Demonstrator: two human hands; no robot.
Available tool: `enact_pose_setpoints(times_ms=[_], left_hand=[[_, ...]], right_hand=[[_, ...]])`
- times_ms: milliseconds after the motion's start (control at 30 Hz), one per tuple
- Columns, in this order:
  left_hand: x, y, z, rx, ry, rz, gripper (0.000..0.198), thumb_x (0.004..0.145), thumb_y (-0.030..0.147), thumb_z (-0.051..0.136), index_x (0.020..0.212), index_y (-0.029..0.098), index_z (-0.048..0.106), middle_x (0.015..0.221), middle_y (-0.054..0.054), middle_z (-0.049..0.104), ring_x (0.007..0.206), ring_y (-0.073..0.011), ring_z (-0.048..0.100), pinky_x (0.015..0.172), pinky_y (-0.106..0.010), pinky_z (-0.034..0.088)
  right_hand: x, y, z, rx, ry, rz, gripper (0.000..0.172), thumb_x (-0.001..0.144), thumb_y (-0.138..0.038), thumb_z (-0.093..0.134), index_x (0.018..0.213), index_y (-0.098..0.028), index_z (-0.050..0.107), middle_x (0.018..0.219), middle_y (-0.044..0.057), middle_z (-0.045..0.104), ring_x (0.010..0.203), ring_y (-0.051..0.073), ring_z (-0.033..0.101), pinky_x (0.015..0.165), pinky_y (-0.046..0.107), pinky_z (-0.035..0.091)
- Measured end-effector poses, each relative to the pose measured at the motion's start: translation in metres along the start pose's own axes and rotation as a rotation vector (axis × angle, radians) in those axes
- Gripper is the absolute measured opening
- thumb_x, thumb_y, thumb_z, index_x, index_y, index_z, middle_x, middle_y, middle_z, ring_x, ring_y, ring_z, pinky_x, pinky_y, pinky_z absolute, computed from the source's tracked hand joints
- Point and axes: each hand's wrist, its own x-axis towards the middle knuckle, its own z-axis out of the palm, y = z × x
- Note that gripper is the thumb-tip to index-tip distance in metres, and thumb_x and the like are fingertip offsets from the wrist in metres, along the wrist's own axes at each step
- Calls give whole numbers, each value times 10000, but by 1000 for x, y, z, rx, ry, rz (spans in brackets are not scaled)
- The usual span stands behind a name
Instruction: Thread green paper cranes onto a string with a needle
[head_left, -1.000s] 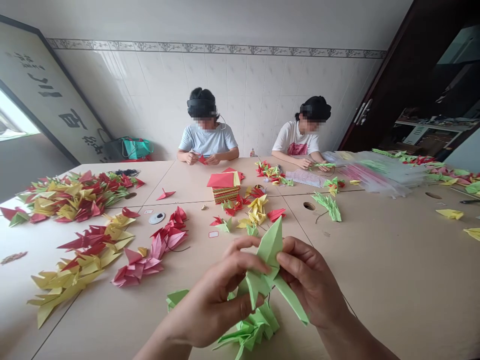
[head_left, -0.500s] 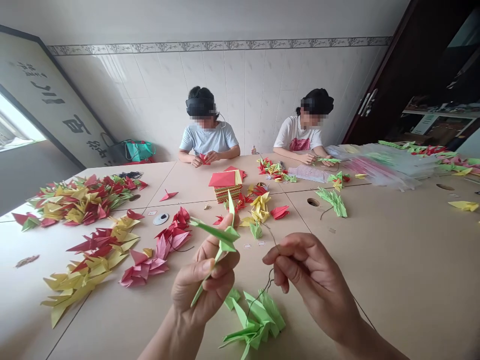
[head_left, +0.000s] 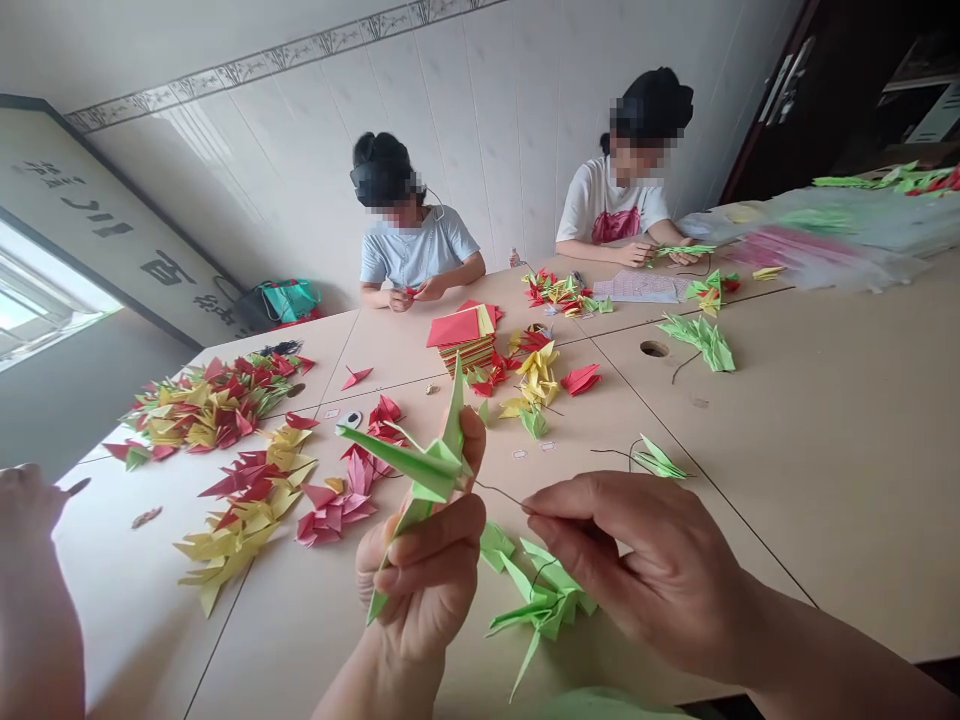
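Observation:
My left hand point(head_left: 431, 565) is closed around a green origami crane point(head_left: 431, 472), held up over the table with its wings and points sticking out. My right hand point(head_left: 652, 560) pinches a thin dark cord point(head_left: 499, 490) between thumb and forefinger. The cord runs left to the crane's body; whether it passes through the paper cannot be made out. Under my hands lies a bunch of green cranes point(head_left: 547, 600) with dark cord among them, partly covered by my right hand. Just beyond that hand is a small green crane point(head_left: 658, 460) with cord beside it.
A heap of mixed cranes point(head_left: 214, 405) and yellow and red strands point(head_left: 247, 510) lie left. Stacked coloured paper point(head_left: 465, 335) stands mid-table. Two people work opposite; another person's hand point(head_left: 30, 505) shows at the left edge. Plastic sleeves point(head_left: 817, 245) lie far right.
My right hand has brought the cord against the crane in my left hand. The view has tilted, and another person's arm has appeared at the left.

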Motion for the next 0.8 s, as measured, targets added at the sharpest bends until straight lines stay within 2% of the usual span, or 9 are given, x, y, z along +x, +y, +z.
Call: enact_pose_setpoints(times_ms=[100, 300, 433, 533, 700, 800], left_hand=[[2, -3, 6, -165, -101, -109, 604, 739, 78, 764, 1270, 284, 561, 638, 52, 578, 523, -24, 649, 421, 96, 406], [4, -8, 14, -328, -115, -189, 654, 741, 28, 749, 1313, 252, 525, 734, 9, 658, 608, -44, 702, 439, 93, 427], [5, -7, 11, -281, -152, -191, 659, 752, 41, 740, 1326, 273, 514, 710, 25, 645, 602, -43, 697, 440, 88, 433], [7, -4, 10, -199, -128, -182, 683, 727, 61, 768, 1320, 287, 518, 707, 36, 615, 562, -33, 674, 401, 91, 408], [7, 0, 12, -99, -106, -265, 781, 683, 117, 816, 1356, 312, 473, 626, 71, 550, 473, -8, 604, 364, 84, 380], [7, 0, 15, -99, -137, -306, 792, 705, 111, 798, 1389, 285, 439, 628, 57, 602, 482, -20, 613, 382, 63, 411]], right_hand=[[-1, 1, -1, 3, -13, -4, 101, 884, -87, 562, 842, -156, 622, 609, -44, 610, 507, 59, 470, 518, 161, 403], [-2, 2, -2, 17, -32, -4, 99, 882, -80, 562, 867, -159, 620, 638, -30, 637, 522, 66, 485, 520, 172, 405], [-5, 3, -3, 8, -43, -5, 101, 883, -89, 565, 885, -178, 613, 635, -35, 630, 510, 72, 481, 515, 179, 411], [-4, 1, -4, 13, -68, 1, 111, 891, -95, 553, 899, -194, 603, 632, -33, 636, 500, 81, 491, 500, 190, 416], [-2, 0, -4, 2, -66, 6, 120, 896, -98, 541, 883, -203, 600, 615, -33, 625, 479, 85, 472, 471, 200, 404], [-2, -1, -4, 0, -61, -1, 130, 890, -86, 539, 886, -201, 597, 611, -35, 619, 477, 81, 473, 472, 194, 401]])
